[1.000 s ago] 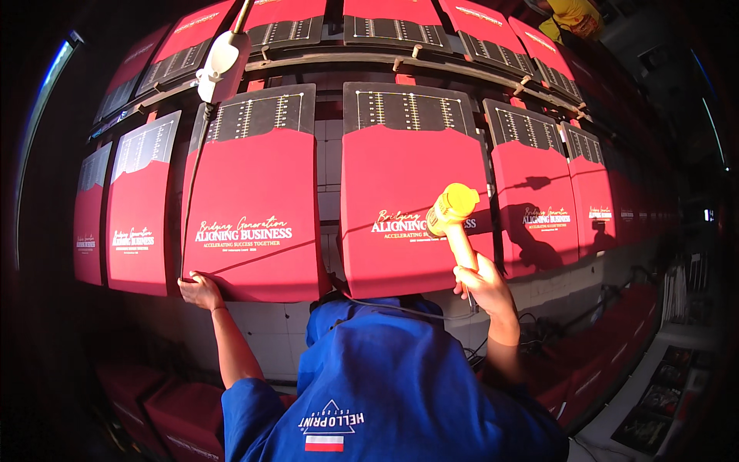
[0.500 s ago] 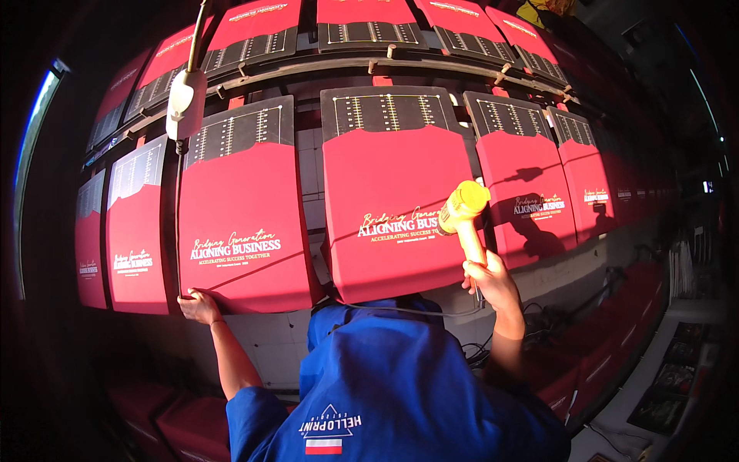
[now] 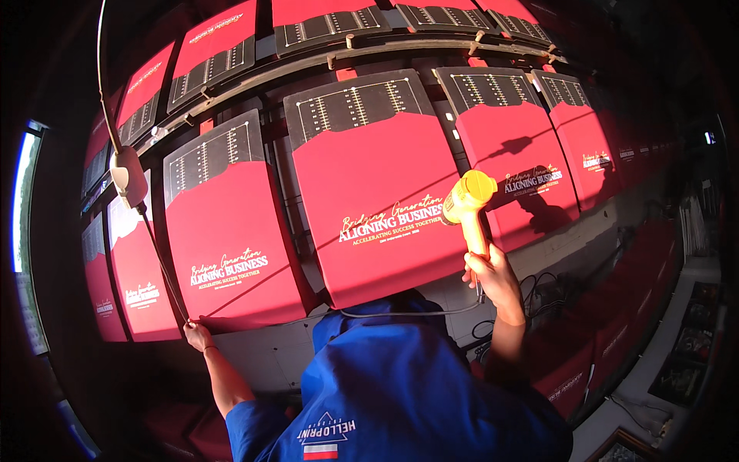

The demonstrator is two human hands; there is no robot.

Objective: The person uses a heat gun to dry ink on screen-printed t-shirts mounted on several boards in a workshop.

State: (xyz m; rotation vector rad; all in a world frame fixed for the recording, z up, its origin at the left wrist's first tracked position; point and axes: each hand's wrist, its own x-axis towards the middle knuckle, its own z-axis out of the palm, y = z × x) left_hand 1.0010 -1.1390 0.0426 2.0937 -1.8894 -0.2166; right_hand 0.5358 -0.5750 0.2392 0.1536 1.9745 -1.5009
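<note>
My right hand (image 3: 496, 279) is closed around the handle of a yellow heat gun (image 3: 471, 196). Its barrel is held above the lower right of a red fabric piece (image 3: 377, 173) bearing white and gold print. My left hand (image 3: 198, 336) grips a black cable (image 3: 164, 269) near the bottom edge of another red printed piece (image 3: 223, 219), to the left. That cable runs up to a pale socket block (image 3: 128, 175), which hangs from a cord overhead. Each red fabric piece lies over a black board (image 3: 354, 104) marked with ruled scales.
More red pieces on boards stand to the right (image 3: 516, 165) and left (image 3: 142, 269). A long rail (image 3: 308, 65) with pegs separates them from a far row. A grey cord (image 3: 408, 313) crosses at my waist. Loose cables (image 3: 539, 289) lie right of my forearm.
My view has turned, so the boards appear tilted and the socket block sits farther left and lower. Both hands keep their grip on the heat gun and the cable.
</note>
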